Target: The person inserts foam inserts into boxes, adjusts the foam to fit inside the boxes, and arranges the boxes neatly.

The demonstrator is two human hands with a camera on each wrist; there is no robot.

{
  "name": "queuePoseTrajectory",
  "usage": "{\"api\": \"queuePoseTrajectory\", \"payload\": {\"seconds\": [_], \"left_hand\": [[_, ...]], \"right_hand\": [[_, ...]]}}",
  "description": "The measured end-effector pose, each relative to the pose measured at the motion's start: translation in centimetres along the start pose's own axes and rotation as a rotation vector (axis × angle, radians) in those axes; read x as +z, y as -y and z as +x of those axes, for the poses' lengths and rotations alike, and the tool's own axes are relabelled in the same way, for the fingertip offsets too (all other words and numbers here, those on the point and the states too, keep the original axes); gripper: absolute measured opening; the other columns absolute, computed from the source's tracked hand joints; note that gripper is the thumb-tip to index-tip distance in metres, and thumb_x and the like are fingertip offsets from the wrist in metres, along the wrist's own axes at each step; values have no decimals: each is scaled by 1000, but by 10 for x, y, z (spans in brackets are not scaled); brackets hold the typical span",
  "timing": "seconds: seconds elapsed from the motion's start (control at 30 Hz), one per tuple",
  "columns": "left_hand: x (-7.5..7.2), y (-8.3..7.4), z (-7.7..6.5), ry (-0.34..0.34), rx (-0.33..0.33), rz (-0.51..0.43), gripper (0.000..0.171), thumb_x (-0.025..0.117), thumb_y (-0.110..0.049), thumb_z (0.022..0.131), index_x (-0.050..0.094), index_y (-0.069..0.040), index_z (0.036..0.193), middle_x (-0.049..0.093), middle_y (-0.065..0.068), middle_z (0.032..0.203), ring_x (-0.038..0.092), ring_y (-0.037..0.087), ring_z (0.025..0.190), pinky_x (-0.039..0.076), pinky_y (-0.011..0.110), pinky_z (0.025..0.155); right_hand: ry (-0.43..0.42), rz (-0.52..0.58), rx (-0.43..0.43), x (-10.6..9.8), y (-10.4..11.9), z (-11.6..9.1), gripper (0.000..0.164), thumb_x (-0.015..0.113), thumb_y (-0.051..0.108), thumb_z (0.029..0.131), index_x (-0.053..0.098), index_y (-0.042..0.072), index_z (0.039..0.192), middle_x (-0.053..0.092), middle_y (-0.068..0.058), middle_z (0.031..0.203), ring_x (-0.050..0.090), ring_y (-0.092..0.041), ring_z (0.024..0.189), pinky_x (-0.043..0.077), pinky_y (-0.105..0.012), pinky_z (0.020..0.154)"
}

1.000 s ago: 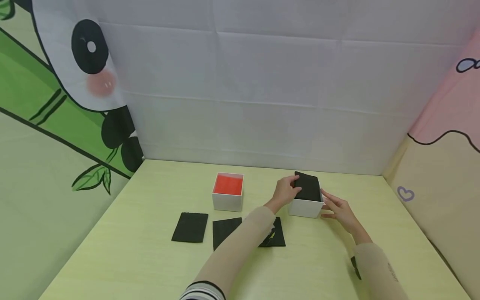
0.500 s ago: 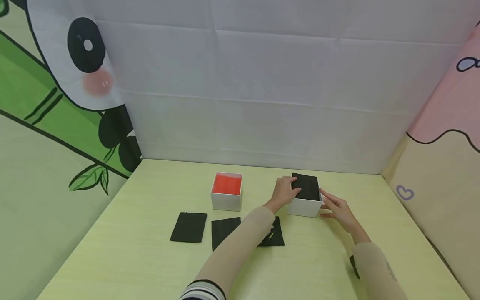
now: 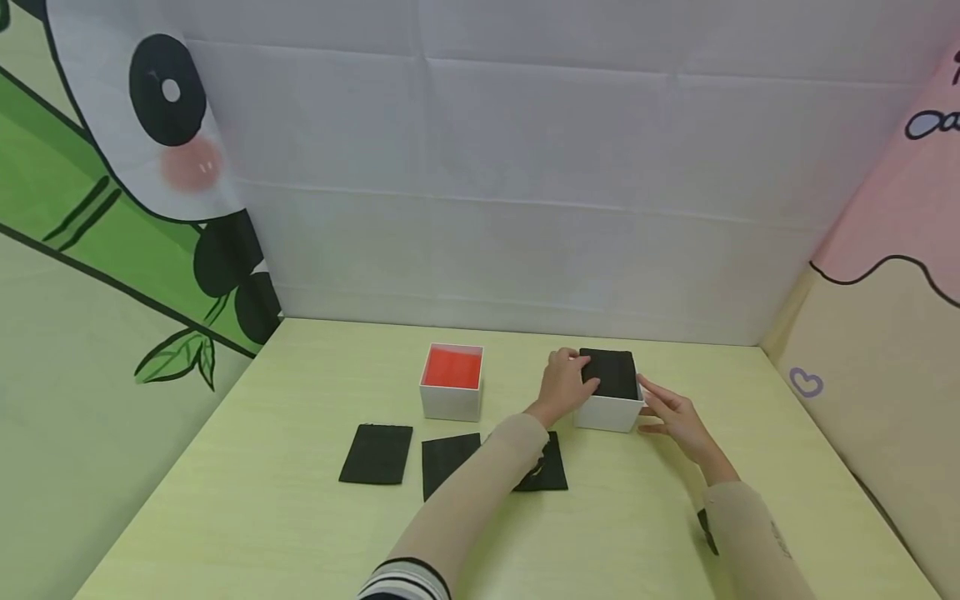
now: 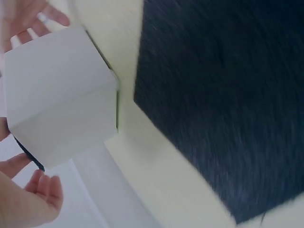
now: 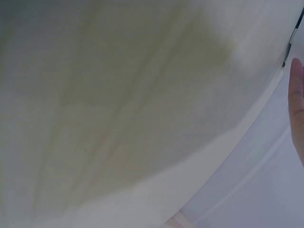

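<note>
A black rectangular cloth piece [image 3: 609, 374] lies across the top of a white box [image 3: 606, 412] at the right of the table. My left hand [image 3: 562, 385] pinches the cloth's left edge with thumb and fingers. In the left wrist view only a thin dark edge of the cloth [image 4: 29, 155] shows by those fingertips, beyond the white box [image 4: 61, 80]. On the box's other side is my right hand [image 3: 678, 425], its fingers extended and touching the wall. The right wrist view catches just part of that hand [image 5: 297, 104] at its edge.
A second white box [image 3: 452, 403] with a red piece [image 3: 453, 368] inside stands to the left. Black pieces [image 3: 377, 454] lie on the table in front, some partly under my left forearm. A white curtain [image 3: 480, 200] hangs behind the table's back edge.
The black cloth has come down flatter over the box, its raised back edge now lower and shifted slightly left. My right hand stays at the box's side.
</note>
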State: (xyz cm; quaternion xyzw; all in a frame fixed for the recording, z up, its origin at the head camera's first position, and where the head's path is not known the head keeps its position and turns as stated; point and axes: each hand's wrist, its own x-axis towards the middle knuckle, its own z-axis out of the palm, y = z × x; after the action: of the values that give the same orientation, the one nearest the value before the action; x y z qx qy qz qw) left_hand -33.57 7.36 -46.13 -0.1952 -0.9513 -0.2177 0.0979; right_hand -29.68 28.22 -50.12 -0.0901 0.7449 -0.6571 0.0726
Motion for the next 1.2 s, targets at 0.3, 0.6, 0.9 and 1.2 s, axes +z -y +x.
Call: {"api": "queuePoseTrajectory", "payload": {"seconds": [0.3, 0.6, 0.9, 1.2], "left_hand": [[1, 0, -6, 40, 326, 437, 60, 30, -58, 90, 47, -18, 131, 35, 2, 139, 26, 19, 129, 29, 41, 97], [2, 1, -11, 230, 287, 452, 64, 26, -64, 87, 29, -30, 140, 22, -5, 145, 13, 13, 133, 17, 50, 101], [2, 0, -11, 219, 310, 415, 63, 27, -67, 85, 36, -33, 137, 28, -5, 143, 18, 14, 132, 19, 53, 99], [7, 0, -7, 185, 308, 417, 66, 29, -69, 83, 39, -31, 136, 36, -4, 139, 28, 15, 128, 23, 50, 97]], "right_hand": [[1, -34, -28, 2, 0, -3, 53, 42, 30, 95, 27, 1, 138, 36, -19, 133, 58, -9, 88, 47, -43, 75], [-5, -20, -23, 9, -2, -10, 52, 41, 27, 96, 26, 0, 138, 28, -29, 135, 57, -9, 89, 47, -45, 76], [-11, -31, -41, 5, -5, -10, 54, 42, 31, 95, 27, 1, 138, 42, -9, 128, 57, -9, 89, 48, -41, 74], [-13, -25, -31, 4, -5, -7, 52, 41, 27, 96, 27, 1, 138, 28, -28, 135, 57, -8, 88, 48, -42, 74]]}}
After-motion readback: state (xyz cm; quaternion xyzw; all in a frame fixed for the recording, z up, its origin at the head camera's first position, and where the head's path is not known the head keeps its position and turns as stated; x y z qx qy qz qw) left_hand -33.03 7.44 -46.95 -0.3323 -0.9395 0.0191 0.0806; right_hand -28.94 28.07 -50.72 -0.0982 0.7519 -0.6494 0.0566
